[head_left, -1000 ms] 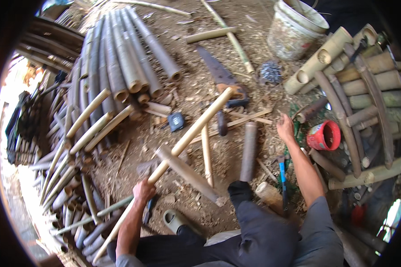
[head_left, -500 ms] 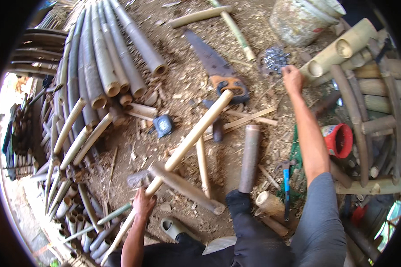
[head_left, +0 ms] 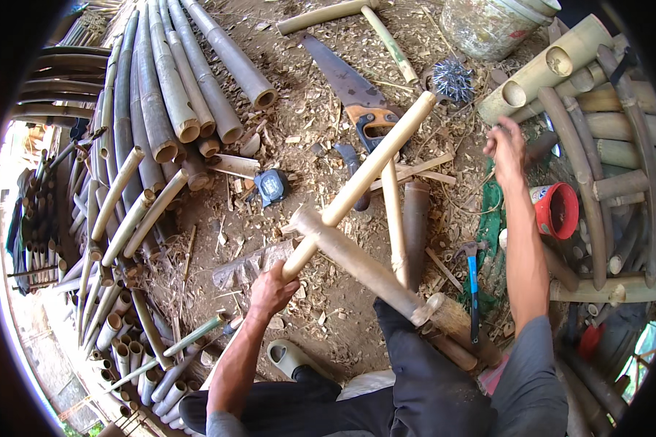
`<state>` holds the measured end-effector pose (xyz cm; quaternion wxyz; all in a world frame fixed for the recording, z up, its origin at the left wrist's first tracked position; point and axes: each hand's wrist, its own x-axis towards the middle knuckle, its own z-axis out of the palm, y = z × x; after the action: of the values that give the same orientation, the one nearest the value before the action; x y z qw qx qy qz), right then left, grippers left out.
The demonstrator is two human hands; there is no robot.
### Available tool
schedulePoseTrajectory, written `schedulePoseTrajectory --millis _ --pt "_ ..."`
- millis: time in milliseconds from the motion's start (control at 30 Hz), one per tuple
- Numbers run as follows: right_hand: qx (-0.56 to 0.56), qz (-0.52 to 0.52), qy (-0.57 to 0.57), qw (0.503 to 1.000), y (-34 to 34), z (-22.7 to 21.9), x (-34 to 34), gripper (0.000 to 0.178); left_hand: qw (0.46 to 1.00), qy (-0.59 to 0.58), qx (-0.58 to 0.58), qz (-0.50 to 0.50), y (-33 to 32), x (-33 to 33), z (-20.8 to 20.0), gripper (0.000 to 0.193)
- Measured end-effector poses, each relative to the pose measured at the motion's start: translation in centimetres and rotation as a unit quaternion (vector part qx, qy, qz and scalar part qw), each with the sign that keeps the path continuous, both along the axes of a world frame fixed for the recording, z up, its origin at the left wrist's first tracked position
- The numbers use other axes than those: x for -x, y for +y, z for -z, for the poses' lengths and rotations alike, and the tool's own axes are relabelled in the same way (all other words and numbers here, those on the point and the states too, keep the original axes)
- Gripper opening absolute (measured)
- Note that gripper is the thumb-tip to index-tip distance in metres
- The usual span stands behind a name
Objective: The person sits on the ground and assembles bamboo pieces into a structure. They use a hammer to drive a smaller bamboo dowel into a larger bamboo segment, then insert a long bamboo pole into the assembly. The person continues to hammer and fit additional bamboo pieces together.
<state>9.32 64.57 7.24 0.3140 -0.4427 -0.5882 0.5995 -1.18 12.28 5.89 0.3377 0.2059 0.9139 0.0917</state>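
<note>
My left hand (head_left: 272,290) is wrapped round a long pale bamboo pole (head_left: 364,183). The pole crosses a thicker bamboo piece (head_left: 368,271), whose lower right end lies by my knee. A thinner bamboo stick (head_left: 394,218) extends from behind the pole down to the thicker piece. Over on the right, my right hand (head_left: 508,151) is raised with bent fingers pressed together; anything in them is too small to make out. Beyond it lies a spiky heap of silver nails (head_left: 453,80). A hammer with a blue and black handle (head_left: 473,280) rests below, left of my right forearm.
A handsaw (head_left: 350,84) and a tape measure (head_left: 272,186) lie on the chip-covered ground. Long bamboo poles (head_left: 153,95) are stacked at left. A bucket (head_left: 481,29) stands at the far right, near a red container (head_left: 557,211) and a bamboo frame (head_left: 572,146).
My right hand has drawn back from the silver nails toward me. My left hand has shifted the pole and the thicker piece to the right, and the pole's far end is higher in view.
</note>
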Motion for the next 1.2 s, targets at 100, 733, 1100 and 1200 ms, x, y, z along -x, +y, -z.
schedulePoseTrajectory --millis 100,733,1100,1200 --pt "0.068 -0.076 0.085 0.991 -5.3 -1.3 -4.7 0.022 0.998 -0.005 -0.059 -0.018 3.6 -0.2 1.7 0.033" --pt "0.059 -0.249 -0.041 0.966 -26.4 -1.6 -20.8 0.017 0.887 -0.265 -0.374 -0.053 12.9 -18.2 -3.4 0.017" --pt "-0.120 -0.125 -0.455 0.874 -18.5 8.0 -27.8 0.041 0.939 -0.121 -0.319 0.029 22.9 -8.9 0.4 0.027" --pt "-0.160 -0.092 -0.369 0.911 -18.3 8.1 -27.9 0.041 0.944 -0.044 -0.313 0.100 23.8 -9.2 1.0 0.023"
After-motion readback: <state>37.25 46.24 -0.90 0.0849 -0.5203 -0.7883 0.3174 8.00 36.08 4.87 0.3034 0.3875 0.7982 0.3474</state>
